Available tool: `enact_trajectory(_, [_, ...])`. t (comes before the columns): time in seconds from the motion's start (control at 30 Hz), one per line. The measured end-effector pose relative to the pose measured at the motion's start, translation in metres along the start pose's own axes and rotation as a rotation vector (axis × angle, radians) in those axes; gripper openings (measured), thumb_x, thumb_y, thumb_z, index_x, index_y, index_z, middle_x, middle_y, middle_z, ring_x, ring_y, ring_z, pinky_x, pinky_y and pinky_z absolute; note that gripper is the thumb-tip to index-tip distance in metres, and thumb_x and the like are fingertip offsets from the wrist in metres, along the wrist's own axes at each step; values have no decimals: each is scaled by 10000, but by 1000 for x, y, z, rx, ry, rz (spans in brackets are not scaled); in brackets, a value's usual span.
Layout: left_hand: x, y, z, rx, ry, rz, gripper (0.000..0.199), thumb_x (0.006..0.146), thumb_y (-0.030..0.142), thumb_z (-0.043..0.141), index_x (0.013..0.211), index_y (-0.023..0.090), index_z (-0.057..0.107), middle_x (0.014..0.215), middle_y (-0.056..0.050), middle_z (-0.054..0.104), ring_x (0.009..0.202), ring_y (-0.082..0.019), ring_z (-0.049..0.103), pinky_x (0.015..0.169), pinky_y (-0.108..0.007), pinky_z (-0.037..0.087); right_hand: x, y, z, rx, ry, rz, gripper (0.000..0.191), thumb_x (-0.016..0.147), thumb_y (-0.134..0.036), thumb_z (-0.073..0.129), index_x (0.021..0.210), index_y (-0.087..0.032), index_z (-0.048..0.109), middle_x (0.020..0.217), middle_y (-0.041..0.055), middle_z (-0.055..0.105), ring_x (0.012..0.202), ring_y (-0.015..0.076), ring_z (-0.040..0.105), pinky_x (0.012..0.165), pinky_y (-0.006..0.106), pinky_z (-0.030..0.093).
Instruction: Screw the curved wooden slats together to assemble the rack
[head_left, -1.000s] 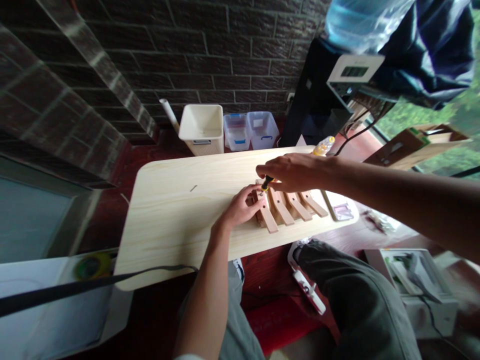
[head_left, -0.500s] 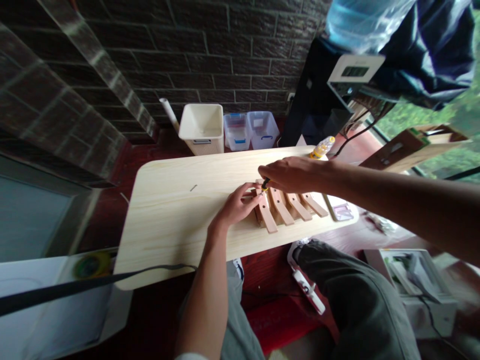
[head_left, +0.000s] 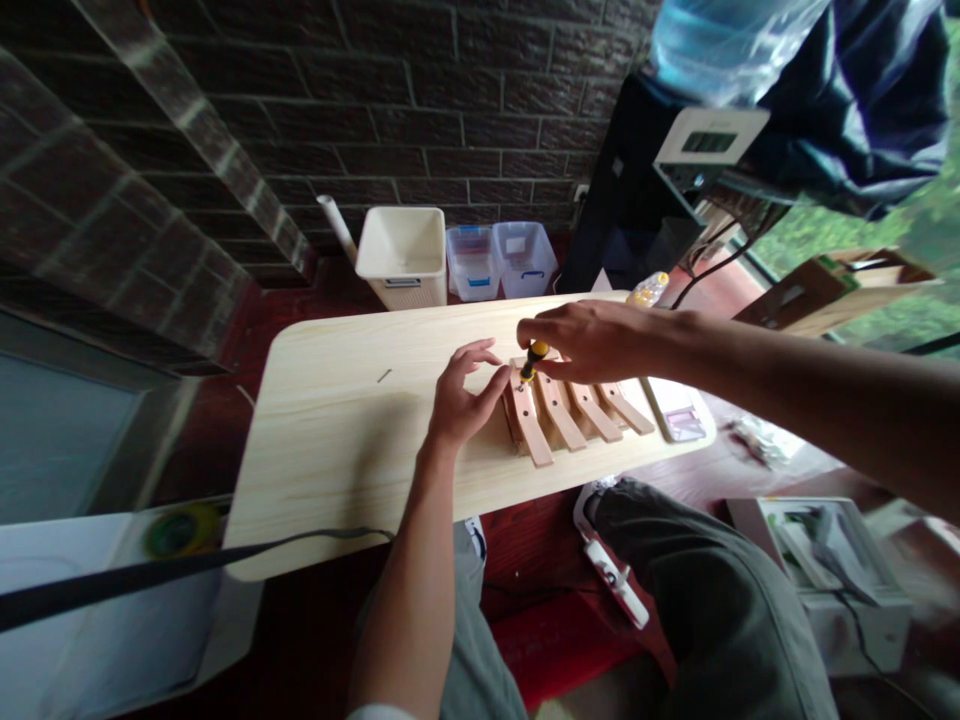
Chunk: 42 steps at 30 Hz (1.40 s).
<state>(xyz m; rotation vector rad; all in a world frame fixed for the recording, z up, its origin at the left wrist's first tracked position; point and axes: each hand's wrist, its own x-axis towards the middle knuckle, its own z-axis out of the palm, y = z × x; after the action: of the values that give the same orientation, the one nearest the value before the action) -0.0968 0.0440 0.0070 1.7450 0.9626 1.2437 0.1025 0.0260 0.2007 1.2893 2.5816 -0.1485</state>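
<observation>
Moved since the earlier head frame: left hand [head_left: 463,400], drawn back from the leftmost slat [head_left: 535,437], fingers now spread; screwdriver [head_left: 538,350], tilted so that the yellow end of its handle shows. Head view, centre: one wooden assembly [head_left: 564,420], four bent slats side by side over a base, lying on the pale table [head_left: 322,430]. Right hand [head_left: 585,338], just above the assembly: fingers curled around the screwdriver, its lower end at the upper part of the leftmost slat, beside a small metal fastener [head_left: 520,388]. Left hand, left of the assembly: grasping nothing, thumb tip close to the slat's edge; contact cannot be told. State of work, as judged: all four slats in position, each of the nearer ones with a dark hole; leftmost slat being worked on, its fastener seemingly not fully seated; fixing of the other three uncertain, their upper ends partly behind the right hand. Table, left of centre: one thin dark strip [head_left: 385,376], apart from the assembly. Table, right end: one shallow tray [head_left: 682,424]. Table, far right corner: one yellow-and-clear bottle [head_left: 649,290]. Upper centre, beyond the table: one cream bin [head_left: 405,285], two clear boxes [head_left: 474,285].
</observation>
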Motion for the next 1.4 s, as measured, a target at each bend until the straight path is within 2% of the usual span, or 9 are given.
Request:
enact_trajectory(0.13, [1,-3,3,-31,33,-8,220,1001,457,713,1050,243,731,1350,-99,771,1324,-271,704,1099,-464,583,0,-3,-2,-30,-18,25,262,1094,-278,584,1277,-124,691,1100,143,805,949,263,757,740,330,445])
enact_trajectory(0.33, [2,0,7,-77,59,-14,245,1006,459,720,1096,235,765,1194,-79,824,1161,-241,771,992,-390,614,2,0,0,-49,-22,84,286,1104,-346,605,1251,-132,725,1044,140,817,902,269,765,700,330,438])
enact_trajectory(0.5, [3,7,16,-110,76,7,265,1011,454,717,1158,240,771,1186,-78,823,1116,-234,780,1015,-406,620,3,6,4,11,37,47,280,1106,-358,611,1222,-141,746,1046,130,822,890,245,764,710,315,441])
enact_trajectory(0.7, [3,14,23,-136,26,54,311,984,386,742,1263,248,739,1225,-78,806,1108,-228,786,1033,-397,638,1,15,16,155,130,57,286,1080,-388,665,1216,-153,755,991,99,850,868,226,795,726,291,476])
enact_trajectory(0.97, [-6,36,15,69,44,173,298,978,283,727,1275,259,740,1261,-73,791,1154,-244,767,1050,-411,646,-8,22,36,395,304,82,202,1016,-363,752,1089,-180,799,935,68,861,836,208,811,724,264,503])
enact_trajectory(1.1, [-8,50,13,138,29,269,353,999,223,698,1343,299,718,1347,-72,757,1259,-254,732,1122,-430,618,-10,17,44,506,335,65,201,1015,-345,753,1107,-176,811,987,91,867,870,217,814,781,277,525])
enact_trajectory(1.27, [-3,67,13,236,58,284,250,1023,266,691,1263,301,749,1288,-76,776,1241,-260,742,1137,-449,613,-9,15,46,542,372,50,249,1046,-394,701,1059,-174,819,963,99,859,832,226,796,765,297,521])
enact_trajectory(1.4, [1,75,10,268,39,258,196,1015,328,722,1204,287,754,1213,-65,806,1178,-251,774,1100,-431,634,-27,11,48,606,449,95,303,1073,-405,637,1202,-173,784,1036,111,862,872,232,812,799,317,568])
